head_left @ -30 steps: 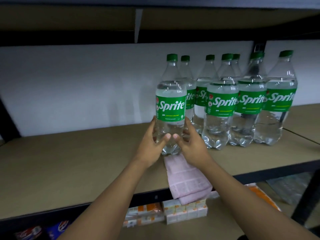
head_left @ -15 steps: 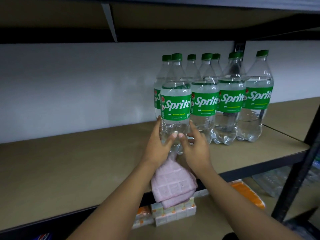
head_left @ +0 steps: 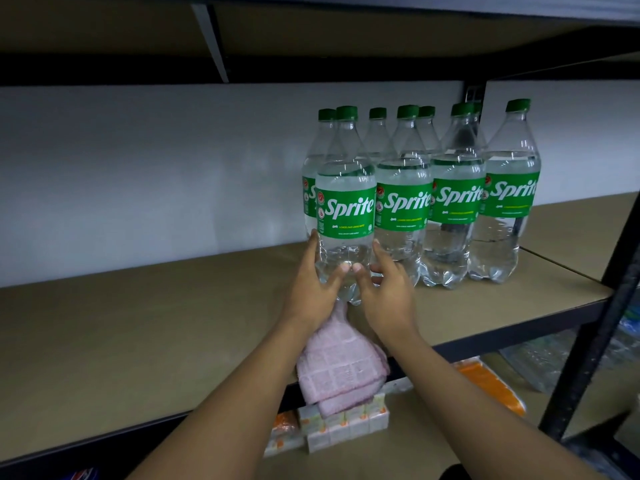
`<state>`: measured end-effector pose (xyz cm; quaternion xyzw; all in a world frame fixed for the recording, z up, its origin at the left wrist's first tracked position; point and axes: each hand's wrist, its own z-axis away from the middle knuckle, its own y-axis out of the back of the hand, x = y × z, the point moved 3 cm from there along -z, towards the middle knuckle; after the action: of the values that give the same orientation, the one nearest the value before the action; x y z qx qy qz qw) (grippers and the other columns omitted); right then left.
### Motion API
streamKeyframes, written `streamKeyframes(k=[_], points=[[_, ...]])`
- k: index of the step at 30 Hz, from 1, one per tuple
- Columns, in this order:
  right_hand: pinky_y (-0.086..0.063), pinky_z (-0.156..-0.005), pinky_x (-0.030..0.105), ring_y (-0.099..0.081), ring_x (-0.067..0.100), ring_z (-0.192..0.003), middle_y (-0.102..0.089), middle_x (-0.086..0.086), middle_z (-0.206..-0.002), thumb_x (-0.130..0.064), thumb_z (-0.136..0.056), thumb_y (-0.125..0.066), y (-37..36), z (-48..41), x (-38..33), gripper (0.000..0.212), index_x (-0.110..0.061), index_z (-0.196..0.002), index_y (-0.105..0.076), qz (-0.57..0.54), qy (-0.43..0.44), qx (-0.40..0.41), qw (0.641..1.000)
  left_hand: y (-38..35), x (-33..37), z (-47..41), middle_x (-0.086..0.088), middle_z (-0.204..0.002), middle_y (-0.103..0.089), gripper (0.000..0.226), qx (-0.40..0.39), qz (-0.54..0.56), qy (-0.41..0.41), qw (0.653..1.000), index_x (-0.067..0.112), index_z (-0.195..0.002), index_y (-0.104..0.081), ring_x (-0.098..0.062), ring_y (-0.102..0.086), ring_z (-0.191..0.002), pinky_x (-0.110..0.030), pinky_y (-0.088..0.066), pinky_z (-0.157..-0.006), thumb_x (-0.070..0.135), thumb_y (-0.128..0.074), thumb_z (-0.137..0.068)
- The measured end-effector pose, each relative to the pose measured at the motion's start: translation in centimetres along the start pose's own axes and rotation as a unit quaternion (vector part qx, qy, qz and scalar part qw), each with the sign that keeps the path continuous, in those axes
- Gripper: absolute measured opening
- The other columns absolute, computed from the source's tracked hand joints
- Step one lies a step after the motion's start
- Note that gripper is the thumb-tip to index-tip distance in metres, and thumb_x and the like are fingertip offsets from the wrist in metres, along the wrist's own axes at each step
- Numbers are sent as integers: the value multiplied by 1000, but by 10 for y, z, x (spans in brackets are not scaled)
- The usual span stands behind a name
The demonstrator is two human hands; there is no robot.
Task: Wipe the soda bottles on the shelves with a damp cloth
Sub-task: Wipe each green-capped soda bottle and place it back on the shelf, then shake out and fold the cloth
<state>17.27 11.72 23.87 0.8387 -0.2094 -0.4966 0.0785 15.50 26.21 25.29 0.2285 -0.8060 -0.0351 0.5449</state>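
Up on the tan particle-board shelf [head_left: 138, 323]: from my end of the feed, the clear plastic Sprite bottle with green cap and label [head_left: 346, 209] is upright at the left end of the front row, just beside the other Sprite bottles [head_left: 457, 202].
left hand [head_left: 313, 289]: fingers curled round the bottle's lower body, thumb across the front.
right hand [head_left: 388, 289]: same deal from the other side, thumb tips nearly meeting.
pink waffle-weave cloth [head_left: 341, 368]: folded on the board under the wrists, lower end hanging over the front edge. Neither hand has it, far as I can see.
step: looks like bottle handling, not wiping. Can't tell if the base is on the board or just off it.
next move: I reckon one hand has to let go and grab the cloth while the other steadies the bottle.
room: loads of bare board to the left. The right is packed with bottles, then the black metal upright [head_left: 599, 306].
edges: the front lip is close behind the wrists, and that overhanging cloth could slide off onto the small boxes [head_left: 346, 427] below.
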Motion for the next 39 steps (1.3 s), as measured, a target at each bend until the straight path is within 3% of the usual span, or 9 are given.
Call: streamKeyframes(k=[6, 10, 13, 15, 19, 24, 29, 34, 39], points=[[-52, -93, 40, -63, 26, -113, -62, 8, -126, -41, -101, -59, 1, -1, -3, 61, -28, -157, -38, 13, -20, -22, 999, 3, 6, 3, 12, -153, -53, 79, -10, -11, 28, 999, 36, -161, -27, -7, -52, -137, -36, -43, -116, 34, -72, -96], [-47, -105, 45, -55, 30, -127, -56, 9, -141, -34, -100, -60, 7, 10, -16, 58, -23, -154, -42, 35, -38, -50, 997, 18, 18, 22, 9, -142, -56, 61, -15, -39, 55, 998, 26, -156, -39, -10, -56, -126, -31, -45, -107, 31, -65, -101], [-45, -106, 46, -55, 27, -121, -54, 0, -129, -33, -98, -62, 7, 32, -39, 43, -25, -140, -58, 58, 7, -53, 997, 42, 19, 44, 4, -146, -57, 51, -7, -74, 50, 996, 21, -150, -50, -14, -55, -134, -33, -41, -115, 34, -63, -102], [-43, -106, 46, -52, 25, -122, -55, 0, -123, -32, -97, -63, 3, 48, -53, 33, -24, -129, -66, 89, 61, -74, 991, 65, 16, 60, 3, -148, -57, 46, -8, -140, 45, 989, 23, -145, -56, -15, -52, -138, -28, -38, -114, 39, -61, -102], [-36, -108, 42, -42, 26, -134, -48, 0, -142, -46, -99, -52, -10, 78, -70, 38, -26, -130, -64, 222, 117, -158, 955, 113, 7, 99, 6, -146, -56, 45, -13, -267, 53, 962, 29, -141, -59, -14, -51, -137, -20, -35, -105, 48, -59, -100], [-29, -113, 49, -32, 35, -143, -39, 2, -155, -67, -97, -39, -29, 99, -67, 55, -37, -142, -49, 340, 90, -232, 907, 160, -13, 142, 7, -150, -51, 57, -24, -416, 93, 904, 30, -146, -53, -20, -47, -138, -36, -37, -114, 63, -49, -99], [-31, -109, 47, -42, 37, -135, -40, 0, -158, -49, -104, -32, -33, 106, -62, 48, -32, -145, -50, 387, 78, -247, 885, 166, -20, 167, 9, -157, -46, 55, -24, -485, 60, 872, 31, -146, -54, -14, -38, -146, -34, -25, -118, 61, -31, -106], [-34, -103, 44, -48, 34, -128, -48, -2, -152, -33, -107, -32, -27, 110, -64, 43, -28, -141, -58, 372, 94, -215, 898, 167, -18, 167, 5, -152, -51, 55, -25, -449, 63, 891, 27, -143, -57, -17, -43, -141, -36, -28, -115, 59, -34, -105], [-33, -103, 42, -44, 24, -132, -49, -9, -152, -32, -109, -38, -20, 129, -85, 41, -29, -145, -57, 240, 168, -130, 947, 148, 14, 174, 3, -137, -61, 52, 5, -209, 90, 974, 23, -136, -63, -17, -56, -126, -33, -43, -106, 60, -43, -104]])
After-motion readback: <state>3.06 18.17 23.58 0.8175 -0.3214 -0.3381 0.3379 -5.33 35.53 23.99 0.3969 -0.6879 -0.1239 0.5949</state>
